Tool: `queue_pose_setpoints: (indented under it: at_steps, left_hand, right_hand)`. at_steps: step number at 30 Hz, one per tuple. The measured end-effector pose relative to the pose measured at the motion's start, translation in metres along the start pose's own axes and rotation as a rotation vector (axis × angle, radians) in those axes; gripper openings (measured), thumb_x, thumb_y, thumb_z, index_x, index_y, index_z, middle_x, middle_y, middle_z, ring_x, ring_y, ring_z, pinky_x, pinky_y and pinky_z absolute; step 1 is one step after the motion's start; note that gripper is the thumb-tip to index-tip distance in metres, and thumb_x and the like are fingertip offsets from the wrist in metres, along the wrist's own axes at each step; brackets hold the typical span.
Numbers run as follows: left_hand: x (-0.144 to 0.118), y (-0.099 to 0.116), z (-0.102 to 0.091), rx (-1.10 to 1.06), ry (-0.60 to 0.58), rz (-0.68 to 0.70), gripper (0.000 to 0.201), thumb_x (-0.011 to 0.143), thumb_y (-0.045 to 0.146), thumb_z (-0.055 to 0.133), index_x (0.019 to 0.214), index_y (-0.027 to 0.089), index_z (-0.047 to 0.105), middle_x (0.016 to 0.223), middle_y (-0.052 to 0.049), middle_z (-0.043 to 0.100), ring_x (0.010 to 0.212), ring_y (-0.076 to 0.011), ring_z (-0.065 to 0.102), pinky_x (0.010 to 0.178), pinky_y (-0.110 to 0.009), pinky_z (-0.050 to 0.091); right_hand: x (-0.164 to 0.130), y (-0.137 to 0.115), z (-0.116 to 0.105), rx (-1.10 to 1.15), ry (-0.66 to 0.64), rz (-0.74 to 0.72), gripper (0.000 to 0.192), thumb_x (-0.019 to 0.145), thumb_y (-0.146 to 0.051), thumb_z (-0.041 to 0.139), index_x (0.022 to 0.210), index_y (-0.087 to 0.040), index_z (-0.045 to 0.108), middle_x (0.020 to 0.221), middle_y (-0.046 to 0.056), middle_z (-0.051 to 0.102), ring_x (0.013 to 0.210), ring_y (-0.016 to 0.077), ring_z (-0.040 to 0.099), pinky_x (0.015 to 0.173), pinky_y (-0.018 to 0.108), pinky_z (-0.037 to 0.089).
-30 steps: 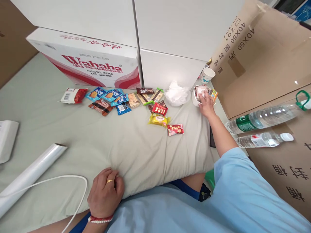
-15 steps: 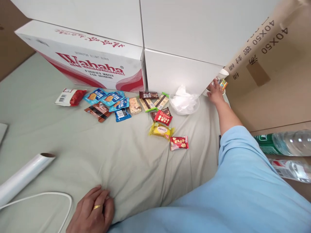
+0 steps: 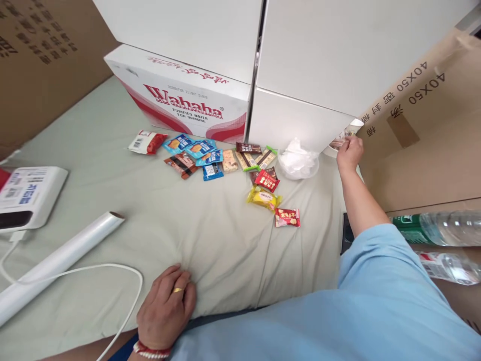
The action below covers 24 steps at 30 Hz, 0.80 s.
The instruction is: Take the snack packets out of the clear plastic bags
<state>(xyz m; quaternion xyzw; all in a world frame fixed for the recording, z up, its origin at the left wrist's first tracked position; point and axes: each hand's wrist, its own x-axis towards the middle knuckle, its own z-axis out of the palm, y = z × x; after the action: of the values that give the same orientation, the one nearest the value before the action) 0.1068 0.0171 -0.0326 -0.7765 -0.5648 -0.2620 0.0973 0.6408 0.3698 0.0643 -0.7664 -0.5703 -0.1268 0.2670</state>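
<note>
My right hand [image 3: 349, 153] reaches to the far right, into a white bowl [image 3: 332, 149] half hidden behind a white box [image 3: 300, 123]; its fingers pinch a small snack packet [image 3: 341, 142] there. My left hand [image 3: 165, 306], with a gold ring and a red wrist cord, lies at the near edge with curled fingers bunching the pale green cloth [image 3: 210, 240]. Between the hands lie a row of snack packets [image 3: 210, 160], a red packet [image 3: 266, 180], a yellow one [image 3: 263, 197] and a red biscuit packet [image 3: 287, 217].
A bowl lined with white plastic [image 3: 298, 160] sits left of my right hand. A Wahaha box [image 3: 180, 100] and white boxes stand behind. A film roll [image 3: 56, 263], white cable [image 3: 75, 273] and white device [image 3: 26, 195] lie left. Cardboard [image 3: 421, 130] and water bottles [image 3: 439, 228] are right.
The view has swung left, bringing the white device into sight. My right hand followed the bowl back behind the white box and now pinches a packet. My left hand stays on the cloth.
</note>
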Motion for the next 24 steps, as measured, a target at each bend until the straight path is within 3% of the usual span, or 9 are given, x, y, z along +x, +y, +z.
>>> queue_pose_setpoints:
  at_steps: [2,5,9,12,15,17,19,21,24]
  left_hand:
    - [-0.001,0.0,0.001,-0.019,-0.002,-0.004,0.024,0.081,0.008,0.067,0.1,0.022,0.063,0.094,-0.007,0.069,0.105,-0.0292,0.069,0.088,-0.04,0.055]
    - [-0.002,0.001,0.001,-0.029,-0.015,-0.014,0.021,0.083,0.009,0.065,0.1,0.021,0.063,0.094,-0.008,0.068,0.107,-0.0292,0.068,0.089,-0.04,0.055]
    - [-0.001,0.003,0.001,-0.032,-0.02,-0.023,0.018,0.085,0.009,0.061,0.099,0.02,0.063,0.093,-0.008,0.066,0.107,-0.0286,0.066,0.091,-0.041,0.055]
    - [-0.002,0.005,0.002,-0.049,-0.012,-0.035,0.015,0.086,0.008,0.06,0.096,0.019,0.064,0.093,-0.01,0.066,0.108,-0.0285,0.065,0.092,-0.04,0.055]
    - [-0.003,0.006,0.003,-0.091,-0.013,-0.073,0.016,0.086,0.007,0.059,0.093,0.019,0.066,0.094,-0.01,0.066,0.11,-0.0285,0.064,0.094,-0.041,0.055]
    - [-0.004,0.006,0.003,-0.143,-0.017,-0.115,0.018,0.085,0.007,0.059,0.094,0.02,0.067,0.096,-0.011,0.067,0.111,-0.0286,0.064,0.095,-0.042,0.055]
    - [-0.006,0.006,0.004,-0.198,-0.021,-0.146,0.019,0.085,0.008,0.059,0.095,0.02,0.069,0.1,-0.011,0.068,0.11,-0.0286,0.065,0.095,-0.043,0.056]
    - [-0.007,0.006,0.003,-0.248,-0.021,-0.165,0.019,0.085,0.01,0.059,0.097,0.02,0.069,0.102,-0.012,0.069,0.108,-0.0282,0.065,0.094,-0.044,0.056]
    - [-0.008,0.005,-0.001,-0.38,-0.017,-0.217,0.016,0.088,0.012,0.057,0.097,0.02,0.068,0.101,-0.01,0.069,0.104,-0.0257,0.067,0.091,-0.042,0.057]
  right_hand:
    - [-0.009,-0.022,-0.011,0.102,-0.121,-0.112,0.048,0.102,-0.019,0.027,0.132,-0.01,0.063,0.116,0.019,0.07,0.104,0.0255,0.062,0.098,0.04,0.045]
    - [-0.021,-0.059,-0.016,0.109,-0.349,-0.345,0.041,0.097,-0.027,0.046,0.129,-0.017,0.069,0.12,0.013,0.071,0.1,0.0248,0.065,0.094,0.037,0.048]
    - [-0.039,-0.096,-0.014,-0.136,-0.537,-0.254,0.037,0.086,-0.021,0.056,0.116,-0.019,0.077,0.118,0.013,0.074,0.105,0.0288,0.066,0.092,0.038,0.049]
    - [-0.052,-0.105,-0.023,-0.132,-0.363,-0.124,0.033,0.089,-0.02,0.05,0.105,-0.018,0.078,0.114,0.014,0.074,0.104,0.0294,0.066,0.09,0.039,0.05]
    - [-0.074,-0.107,-0.044,0.146,-0.089,-0.052,0.026,0.09,-0.026,0.052,0.101,-0.017,0.074,0.11,0.013,0.073,0.098,0.0266,0.065,0.09,0.04,0.051]
    - [-0.106,-0.112,-0.06,0.477,0.033,0.047,0.021,0.088,-0.033,0.058,0.098,-0.018,0.069,0.099,0.008,0.071,0.083,0.0213,0.063,0.081,0.036,0.052]
    - [-0.156,-0.122,-0.073,0.88,0.035,0.229,0.023,0.084,-0.041,0.067,0.094,-0.021,0.064,0.083,0.001,0.064,0.063,0.0143,0.053,0.063,0.03,0.048]
    - [-0.22,-0.134,-0.083,1.249,-0.178,0.398,0.033,0.073,-0.043,0.08,0.09,-0.023,0.06,0.076,-0.004,0.059,0.054,0.0092,0.044,0.053,0.024,0.041]
    - [-0.31,-0.15,-0.093,1.481,-0.392,0.625,0.041,0.062,-0.04,0.09,0.085,-0.023,0.06,0.072,-0.006,0.055,0.052,0.0068,0.042,0.049,0.021,0.039]
